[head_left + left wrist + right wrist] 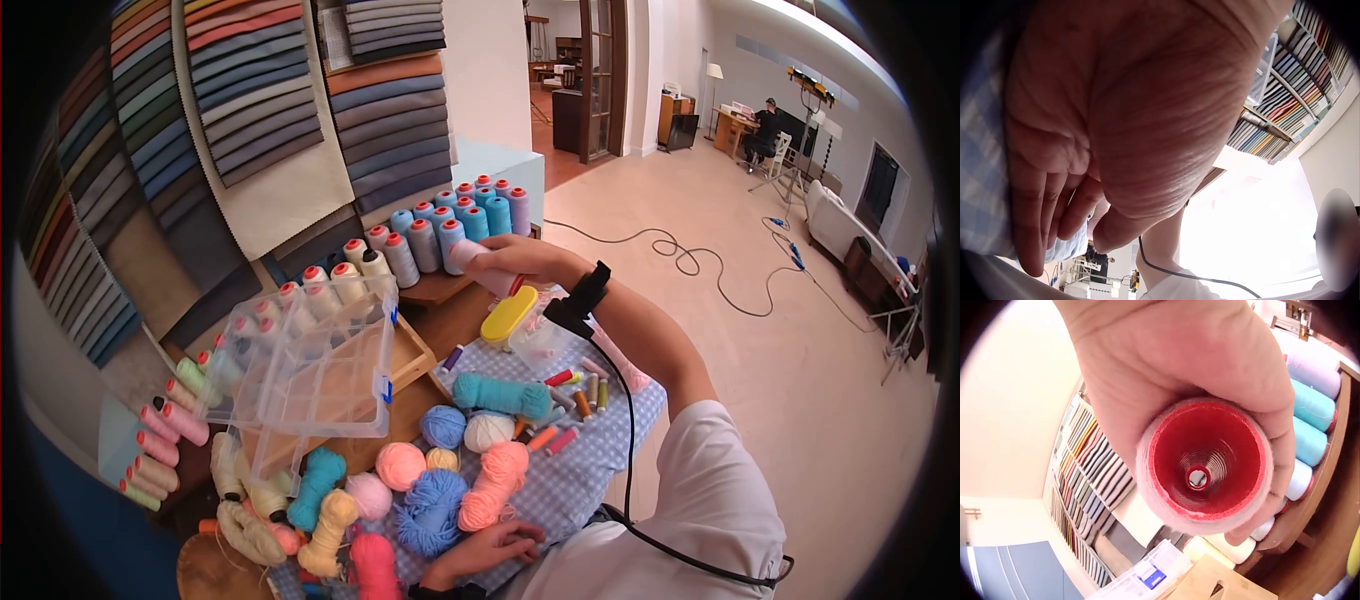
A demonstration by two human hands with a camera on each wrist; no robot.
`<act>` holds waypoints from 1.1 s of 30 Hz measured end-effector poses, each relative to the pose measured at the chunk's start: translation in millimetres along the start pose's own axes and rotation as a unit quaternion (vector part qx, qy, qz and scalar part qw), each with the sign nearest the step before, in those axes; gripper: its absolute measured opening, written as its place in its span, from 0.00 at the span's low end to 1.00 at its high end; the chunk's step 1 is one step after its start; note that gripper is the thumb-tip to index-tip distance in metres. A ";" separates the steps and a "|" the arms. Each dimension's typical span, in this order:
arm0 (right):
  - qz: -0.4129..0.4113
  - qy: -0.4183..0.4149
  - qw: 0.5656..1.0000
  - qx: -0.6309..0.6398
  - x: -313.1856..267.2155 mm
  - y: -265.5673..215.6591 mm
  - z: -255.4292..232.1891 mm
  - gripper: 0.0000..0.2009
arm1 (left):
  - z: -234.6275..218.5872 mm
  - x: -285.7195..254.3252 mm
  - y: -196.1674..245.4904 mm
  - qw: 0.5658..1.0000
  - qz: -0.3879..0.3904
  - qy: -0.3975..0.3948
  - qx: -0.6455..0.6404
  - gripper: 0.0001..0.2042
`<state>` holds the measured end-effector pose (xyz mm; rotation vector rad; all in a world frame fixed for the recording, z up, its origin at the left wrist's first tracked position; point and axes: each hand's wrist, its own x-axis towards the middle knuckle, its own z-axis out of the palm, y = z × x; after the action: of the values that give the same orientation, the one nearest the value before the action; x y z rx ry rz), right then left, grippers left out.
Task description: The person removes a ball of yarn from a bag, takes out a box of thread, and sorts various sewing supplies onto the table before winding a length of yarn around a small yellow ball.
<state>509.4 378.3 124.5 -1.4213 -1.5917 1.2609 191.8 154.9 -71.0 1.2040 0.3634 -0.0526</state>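
My right hand [497, 262] grips a pale pink thread cone [468, 255] and holds it just in front of the row of blue and lilac cones [470, 215] on the wooden rack. The right wrist view looks straight into the cone's hollow red core [1200, 464], with my fingers [1272, 434] curled round the thread. My left hand [492, 548] rests near my body on the blue checked cloth [570, 480], fingers relaxed and holding nothing. Its palm [1129, 119] fills the left wrist view, with the fingers [1035, 212] lying against the cloth.
A clear plastic organiser box [315, 365] stands open on a wooden tray [415, 362]. Yarn balls [440, 470], small bobbins [580, 395] and a yellow-lidded container [508, 316] lie on the cloth. Fabric swatches [250, 90] cover the wall. A cable [690, 260] crosses the floor at right.
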 end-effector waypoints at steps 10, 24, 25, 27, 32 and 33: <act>0.024 -0.029 0.978 0.204 9.7 11.9 -10.9 0.31 | -0.9 1.9 -3.8 1.000 -0.005 -0.003 0.002 0.18; 0.090 -0.010 0.964 0.250 32.9 23.9 0.7 0.30 | 0.9 2.6 1.6 0.999 0.019 -0.001 0.033 0.19; 0.105 -0.014 0.965 0.241 31.8 21.4 3.5 0.29 | 1.6 2.1 3.1 0.999 0.021 -0.004 0.038 0.19; 0.091 -0.019 0.971 0.219 35.1 21.8 9.5 0.29 | 1.5 2.1 1.8 0.999 0.028 -0.002 0.043 0.19; -0.044 0.019 0.988 0.147 58.7 35.8 29.6 0.28 | -1.2 6.4 -6.2 0.998 0.040 -0.010 0.052 0.19; -0.053 0.039 0.993 0.100 61.4 34.4 31.7 0.29 | -0.5 7.6 -8.1 0.998 0.043 -0.006 0.051 0.19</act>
<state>479.8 428.9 74.2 -1.2296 -1.4273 1.2494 197.0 153.5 -80.8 1.3182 0.3009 -0.0030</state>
